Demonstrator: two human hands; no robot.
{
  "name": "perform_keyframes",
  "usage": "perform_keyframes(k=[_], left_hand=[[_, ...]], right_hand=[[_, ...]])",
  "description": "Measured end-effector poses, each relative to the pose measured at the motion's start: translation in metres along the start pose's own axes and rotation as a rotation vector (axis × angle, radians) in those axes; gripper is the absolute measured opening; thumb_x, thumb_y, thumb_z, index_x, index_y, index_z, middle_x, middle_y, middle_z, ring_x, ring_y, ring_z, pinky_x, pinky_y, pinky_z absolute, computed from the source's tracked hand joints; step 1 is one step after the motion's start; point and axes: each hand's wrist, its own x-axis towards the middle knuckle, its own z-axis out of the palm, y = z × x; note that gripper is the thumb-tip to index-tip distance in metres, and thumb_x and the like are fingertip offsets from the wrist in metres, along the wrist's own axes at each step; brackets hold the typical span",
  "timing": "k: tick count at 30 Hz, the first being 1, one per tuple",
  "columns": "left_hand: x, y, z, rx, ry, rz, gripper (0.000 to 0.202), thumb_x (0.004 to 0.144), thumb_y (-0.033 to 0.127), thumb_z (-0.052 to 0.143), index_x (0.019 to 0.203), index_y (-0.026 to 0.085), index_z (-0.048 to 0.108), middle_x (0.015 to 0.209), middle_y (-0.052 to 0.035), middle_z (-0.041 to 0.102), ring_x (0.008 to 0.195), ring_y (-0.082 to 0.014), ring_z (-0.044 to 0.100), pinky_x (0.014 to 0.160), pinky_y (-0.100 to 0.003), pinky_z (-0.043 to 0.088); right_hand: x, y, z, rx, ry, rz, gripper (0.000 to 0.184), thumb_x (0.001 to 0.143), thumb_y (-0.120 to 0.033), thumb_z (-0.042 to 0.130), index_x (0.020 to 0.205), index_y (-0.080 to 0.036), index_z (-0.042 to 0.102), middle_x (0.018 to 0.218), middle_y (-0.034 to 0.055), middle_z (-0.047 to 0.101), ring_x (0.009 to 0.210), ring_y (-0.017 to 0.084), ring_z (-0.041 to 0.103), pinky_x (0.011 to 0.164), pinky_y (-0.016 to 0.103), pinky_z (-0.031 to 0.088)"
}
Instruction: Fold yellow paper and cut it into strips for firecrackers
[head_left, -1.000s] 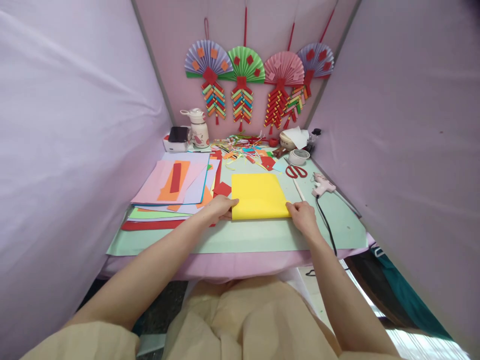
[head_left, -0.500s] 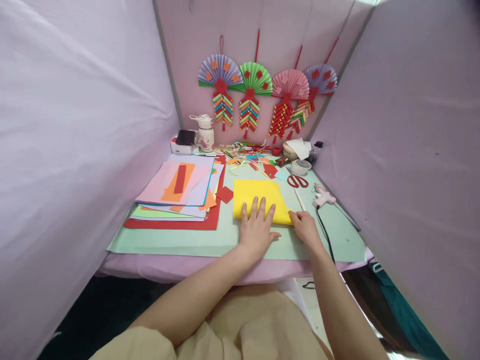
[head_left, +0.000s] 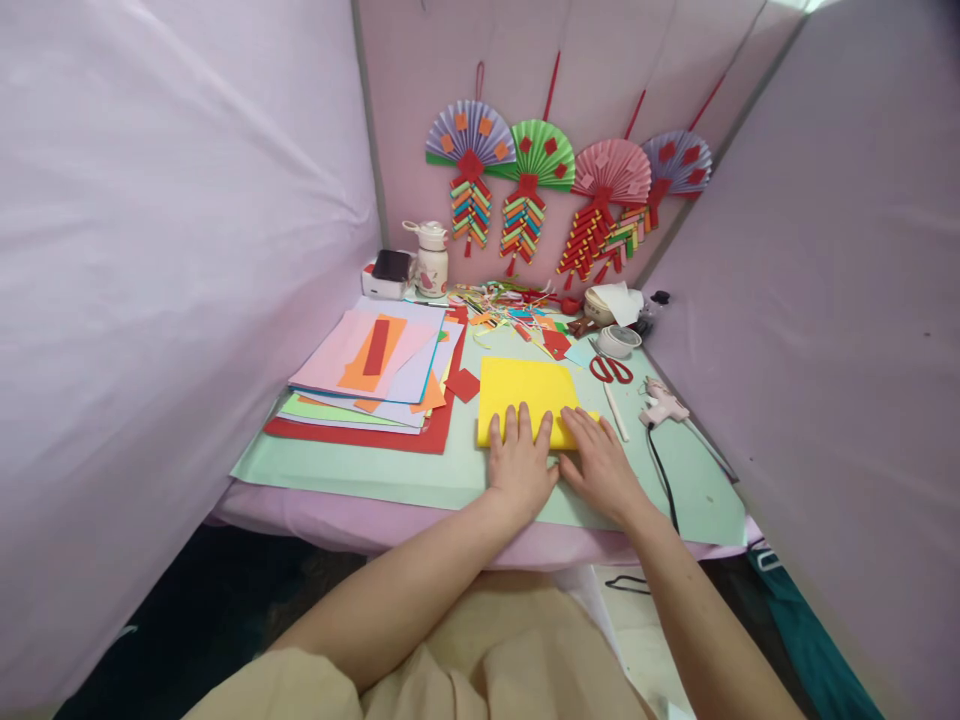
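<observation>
A folded sheet of yellow paper point(head_left: 526, 385) lies flat on the pale green mat point(head_left: 360, 466). My left hand point(head_left: 519, 465) rests on its near edge with the fingers spread. Beside it, my right hand point(head_left: 598, 462) lies with outstretched fingers on the near right part of the paper. The two thumbs point toward each other just in front of the sheet. Both hands cover parts of the near fold. Left of the paper is a small red paper square point(head_left: 463, 385).
Stacked coloured paper point(head_left: 337, 350) lies on the left. Red-handled scissors point(head_left: 611, 370), a white pen-like stick point(head_left: 616, 412) and a corded glue gun point(head_left: 664, 402) are on the right. Paper scraps point(head_left: 517, 305), a bottle point(head_left: 432, 262) and tape point(head_left: 619, 341) stand behind. Paper fans point(head_left: 611, 170) hang on the back wall.
My right hand has let go of the paper's right corner and now lies flat on its near edge, closer to my left hand. The view has shifted slightly.
</observation>
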Motion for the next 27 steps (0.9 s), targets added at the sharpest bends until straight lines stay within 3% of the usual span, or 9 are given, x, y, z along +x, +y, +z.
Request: perform_keyframes(k=[4,8,12,23,27], left_hand=[[-0.002,0.000,0.002,-0.013,-0.004,-0.025,0.070,0.086,0.052,0.048,0.146,0.022,0.031,0.148,-0.0169,0.033,0.138,-0.0352,0.025,0.111,-0.054,0.013],[-0.003,0.000,0.004,-0.004,0.002,-0.042,0.069,0.086,0.057,0.044,0.145,0.023,0.035,0.145,-0.0163,0.039,0.136,-0.0391,0.025,0.110,-0.057,0.010],[-0.001,0.001,0.004,0.004,-0.065,-0.044,0.069,0.085,0.059,0.042,0.143,0.023,0.038,0.144,-0.0169,0.040,0.134,-0.0436,0.026,0.108,-0.061,0.009],[0.000,-0.001,0.001,0.023,-0.104,-0.042,0.068,0.085,0.059,0.043,0.143,0.025,0.036,0.146,-0.0169,0.037,0.134,-0.0412,0.028,0.105,-0.058,0.020],[0.002,-0.011,-0.004,0.023,-0.048,0.015,0.066,0.086,0.058,0.045,0.140,0.020,0.041,0.139,-0.0179,0.045,0.129,-0.0377,0.036,0.103,-0.054,0.027]], right_hand=[[0.002,0.006,0.006,-0.027,-0.053,0.030,0.055,0.089,-0.033,0.045,0.142,-0.022,0.035,0.141,0.0103,0.047,0.132,0.028,0.039,0.109,0.052,0.025],[0.002,0.004,0.007,-0.079,-0.080,0.043,0.046,0.092,-0.035,0.043,0.137,-0.024,0.043,0.136,0.0109,0.051,0.128,0.028,0.042,0.108,0.052,0.025],[0.002,0.001,0.005,-0.129,-0.109,0.046,0.044,0.092,-0.036,0.044,0.135,-0.024,0.046,0.133,0.0108,0.053,0.126,0.028,0.044,0.108,0.052,0.025],[0.011,0.012,0.003,-0.121,-0.212,0.017,0.051,0.092,-0.045,0.043,0.136,-0.018,0.046,0.121,0.0130,0.055,0.109,0.028,0.049,0.097,0.042,0.038],[0.010,0.011,0.006,-0.146,-0.175,0.039,0.051,0.091,-0.044,0.045,0.135,-0.019,0.047,0.118,0.0126,0.056,0.108,0.028,0.049,0.101,0.048,0.033]])
